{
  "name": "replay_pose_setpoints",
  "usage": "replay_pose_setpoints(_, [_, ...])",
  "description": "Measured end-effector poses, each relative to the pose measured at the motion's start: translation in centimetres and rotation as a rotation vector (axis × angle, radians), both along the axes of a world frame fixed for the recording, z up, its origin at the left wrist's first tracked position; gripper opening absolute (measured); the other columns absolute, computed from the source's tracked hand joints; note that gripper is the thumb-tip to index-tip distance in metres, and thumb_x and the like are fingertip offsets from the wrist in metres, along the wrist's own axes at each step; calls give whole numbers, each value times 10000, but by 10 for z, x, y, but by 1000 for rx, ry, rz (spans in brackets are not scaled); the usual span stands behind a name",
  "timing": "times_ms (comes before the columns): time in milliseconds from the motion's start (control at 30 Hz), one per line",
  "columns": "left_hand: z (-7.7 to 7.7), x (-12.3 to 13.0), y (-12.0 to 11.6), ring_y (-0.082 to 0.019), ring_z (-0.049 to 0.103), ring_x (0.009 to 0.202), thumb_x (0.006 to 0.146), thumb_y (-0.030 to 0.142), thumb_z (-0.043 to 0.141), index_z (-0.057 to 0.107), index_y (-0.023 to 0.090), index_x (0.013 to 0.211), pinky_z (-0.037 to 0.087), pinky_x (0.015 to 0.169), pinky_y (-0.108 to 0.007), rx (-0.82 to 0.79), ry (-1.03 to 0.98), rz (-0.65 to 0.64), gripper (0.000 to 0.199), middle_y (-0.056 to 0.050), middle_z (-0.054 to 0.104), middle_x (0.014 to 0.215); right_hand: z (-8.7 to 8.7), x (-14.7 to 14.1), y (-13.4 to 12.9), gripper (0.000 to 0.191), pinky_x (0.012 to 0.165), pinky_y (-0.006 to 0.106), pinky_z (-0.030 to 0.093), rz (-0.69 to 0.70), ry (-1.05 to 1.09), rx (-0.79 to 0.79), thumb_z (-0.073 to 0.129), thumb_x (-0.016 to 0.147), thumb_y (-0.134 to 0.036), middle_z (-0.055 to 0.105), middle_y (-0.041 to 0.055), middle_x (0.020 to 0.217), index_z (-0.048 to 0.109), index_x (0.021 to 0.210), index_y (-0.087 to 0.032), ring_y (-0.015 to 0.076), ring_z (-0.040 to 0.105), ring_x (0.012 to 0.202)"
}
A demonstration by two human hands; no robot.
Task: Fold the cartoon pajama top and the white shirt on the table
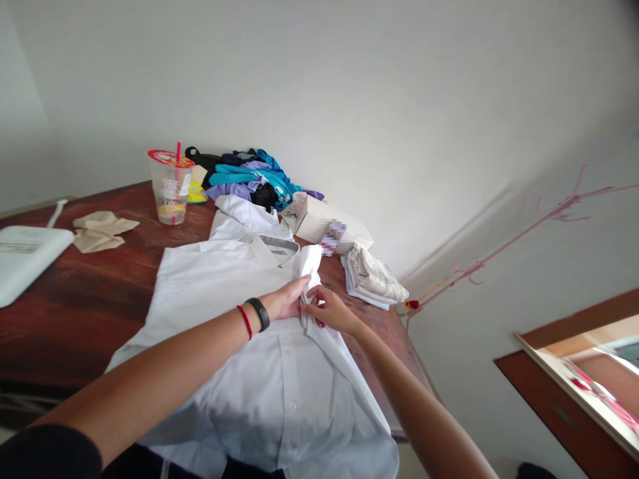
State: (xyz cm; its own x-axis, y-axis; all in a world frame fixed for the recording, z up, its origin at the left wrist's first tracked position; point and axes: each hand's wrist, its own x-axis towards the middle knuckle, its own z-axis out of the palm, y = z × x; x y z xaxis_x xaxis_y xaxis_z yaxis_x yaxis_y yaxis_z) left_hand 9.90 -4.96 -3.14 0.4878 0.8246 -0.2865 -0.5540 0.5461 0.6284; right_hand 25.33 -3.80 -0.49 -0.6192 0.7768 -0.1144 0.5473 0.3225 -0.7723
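A white button-up shirt (pixel 214 279) lies spread front side up on the dark wooden table, its collar toward the wall and its hem hanging over the near edge. My left hand (pixel 290 299), with a black band on the wrist, grips the folded sleeve at the shirt's right side. Close beside it, my right hand (pixel 327 309) pinches the same sleeve cloth between thumb and fingers. The sleeve's upper end stands up above both hands. Parts of the fingers are hidden by the cloth.
Behind the shirt lie another white garment (pixel 249 216) and a heap of blue and purple clothes (pixel 254 176). A plastic cup with straw (pixel 170 193) stands left, near brown paper (pixel 102 229) and a white device (pixel 30 259). A white box (pixel 329 223) and folded clothes (pixel 374 276) sit right.
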Motion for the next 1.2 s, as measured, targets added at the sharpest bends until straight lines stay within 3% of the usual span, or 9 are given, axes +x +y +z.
replay_pose_setpoints(100, [2,0,-3,-264,642,630,1027,497,365,625,174,865,558,642,-393,-21,-1,73,445,-83,659,695,2,8,-12,253,540,235,428,-3,-25,84,697,867,-370,571,-72,687,577,1026,-214,112,564,547])
replay_pose_setpoints(233, [4,0,-5,-231,631,694,1050,468,359,617,197,878,531,707,-328,-29,-6,169,412,-66,678,751,8,26,-41,202,631,253,393,-38,-156,277,696,880,-381,581,-44,717,591,920,-212,134,537,667])
replay_pose_setpoints(400, [2,1,-2,-243,643,796,1048,477,390,606,183,964,530,773,-335,-62,14,208,374,-72,693,824,12,65,-88,242,636,265,353,-58,-379,248,700,879,-419,618,-36,737,570,880,-215,150,556,676])
replay_pose_setpoints(667, [6,-3,-4,-235,627,784,1054,466,383,588,161,999,538,799,-349,-57,-5,202,371,-66,668,779,1,124,-147,280,652,277,315,-188,-650,205,686,879,-475,695,6,803,581,861,-217,200,628,755])
replay_pose_setpoints(767, [8,-4,-4,-230,626,796,1058,447,382,579,158,1012,540,817,-347,-42,-12,215,353,-61,665,786,-4,134,-162,270,646,276,303,-206,-725,208,715,854,-460,703,11,809,583,867,-224,218,651,771])
replay_pose_setpoints(900, [12,-3,-5,-224,622,798,1049,436,406,578,164,1003,543,808,-340,-7,-22,226,325,-51,662,795,-12,148,-172,55,646,273,300,-257,-787,287,626,880,-233,708,28,826,579,853,-221,215,668,777])
replay_pose_setpoints(967, [14,-3,-6,-227,625,800,1046,454,408,584,162,1004,545,803,-340,11,-22,216,344,-55,662,795,-16,156,-174,74,648,273,304,-275,-797,310,567,883,-163,710,39,838,571,833,-218,211,669,777])
replay_pose_setpoints(1200, [23,-8,-7,-237,644,824,1072,459,326,596,157,1031,539,810,-344,74,5,201,408,-72,680,807,-8,173,-193,138,659,268,353,-264,-670,246,521,873,-201,676,24,757,524,737,-222,203,647,759])
